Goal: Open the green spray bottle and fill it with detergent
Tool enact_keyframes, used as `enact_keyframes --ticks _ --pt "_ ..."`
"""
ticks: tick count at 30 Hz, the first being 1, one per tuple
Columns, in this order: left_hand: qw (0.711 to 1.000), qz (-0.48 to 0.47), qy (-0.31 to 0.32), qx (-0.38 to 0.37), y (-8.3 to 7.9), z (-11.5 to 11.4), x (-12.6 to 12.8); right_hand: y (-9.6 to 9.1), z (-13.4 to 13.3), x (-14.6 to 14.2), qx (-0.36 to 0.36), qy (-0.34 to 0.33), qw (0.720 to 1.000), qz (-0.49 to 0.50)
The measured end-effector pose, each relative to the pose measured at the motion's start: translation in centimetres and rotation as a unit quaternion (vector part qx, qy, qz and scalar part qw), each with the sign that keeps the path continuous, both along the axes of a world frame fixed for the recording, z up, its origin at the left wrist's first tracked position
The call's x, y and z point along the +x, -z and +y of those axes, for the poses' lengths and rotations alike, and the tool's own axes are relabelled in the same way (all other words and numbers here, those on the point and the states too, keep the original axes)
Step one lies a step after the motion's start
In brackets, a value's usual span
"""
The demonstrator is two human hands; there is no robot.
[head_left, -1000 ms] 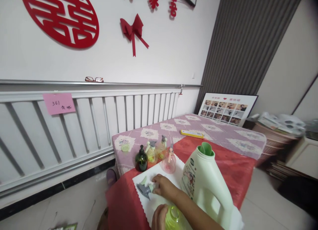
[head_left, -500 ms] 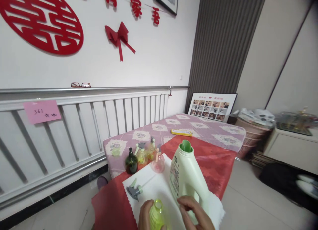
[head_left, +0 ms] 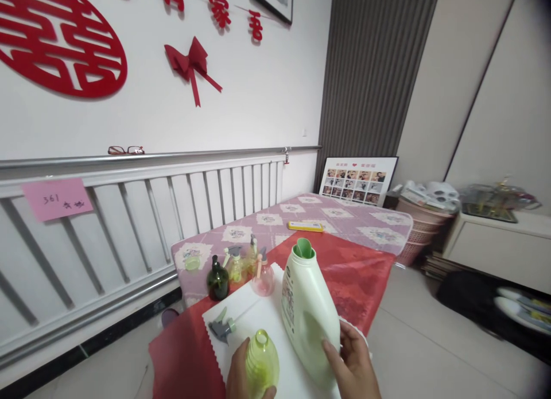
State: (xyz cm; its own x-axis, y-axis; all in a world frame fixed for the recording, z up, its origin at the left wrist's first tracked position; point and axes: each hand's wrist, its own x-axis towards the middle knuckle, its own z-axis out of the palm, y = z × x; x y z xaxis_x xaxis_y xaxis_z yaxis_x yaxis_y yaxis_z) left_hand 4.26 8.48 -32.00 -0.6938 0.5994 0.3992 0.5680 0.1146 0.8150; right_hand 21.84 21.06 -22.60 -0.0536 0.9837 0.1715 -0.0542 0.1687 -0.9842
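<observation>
My left hand (head_left: 239, 369) is wrapped round a clear yellow-green spray bottle (head_left: 263, 361), which has no head on its neck. My right hand (head_left: 355, 359) grips the right side of a pale green detergent jug (head_left: 307, 307), thumb on its body and fingers behind, partly hidden. The jug is uncapped, with a green spout in its mouth, and leans slightly. Left of the bottle, a grey spray head (head_left: 222, 326) lies on a white scalloped mat (head_left: 241, 307). Behind it stand a pink spray bottle (head_left: 263, 281) and a dark green pump bottle (head_left: 217, 283).
More small spray bottles (head_left: 236, 270) cluster behind the mat. A red cloth (head_left: 331, 272) covers part of the table with its patterned tablecloth (head_left: 370, 218). A yellow box (head_left: 305, 226) lies farther back. A white radiator (head_left: 206, 204) runs along the wall; a pink basket (head_left: 417, 227) stands right.
My right hand has moved down and round to the jug's right side. The jug has turned, so its handle opening no longer shows. The spray bottle stays in my left hand. The view has shifted right.
</observation>
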Motion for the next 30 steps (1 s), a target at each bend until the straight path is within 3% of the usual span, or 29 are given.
enact_keyframes --ticks 5,8,13,19,30 --pt "1.000 0.004 0.014 -0.006 -2.2 2.1 -0.8 -2.9 -0.6 -1.0 -0.030 -0.003 0.993 -0.110" --pt "0.999 -0.013 0.025 -0.022 -2.7 3.1 -0.9 -3.7 -0.6 -0.8 -0.028 -0.004 0.990 -0.140" --pt "0.998 0.001 0.029 -0.047 -1.8 3.5 -0.9 -2.8 -0.3 -0.5 -0.023 -0.035 0.987 -0.158" --pt "0.998 0.029 0.025 -0.056 -0.8 3.1 -0.9 -2.6 -0.2 -0.6 -0.011 -0.019 0.986 -0.168" --pt "0.990 0.064 0.021 -0.126 -1.7 2.9 -0.4 -2.1 0.0 -0.5 0.002 -0.018 0.985 -0.170"
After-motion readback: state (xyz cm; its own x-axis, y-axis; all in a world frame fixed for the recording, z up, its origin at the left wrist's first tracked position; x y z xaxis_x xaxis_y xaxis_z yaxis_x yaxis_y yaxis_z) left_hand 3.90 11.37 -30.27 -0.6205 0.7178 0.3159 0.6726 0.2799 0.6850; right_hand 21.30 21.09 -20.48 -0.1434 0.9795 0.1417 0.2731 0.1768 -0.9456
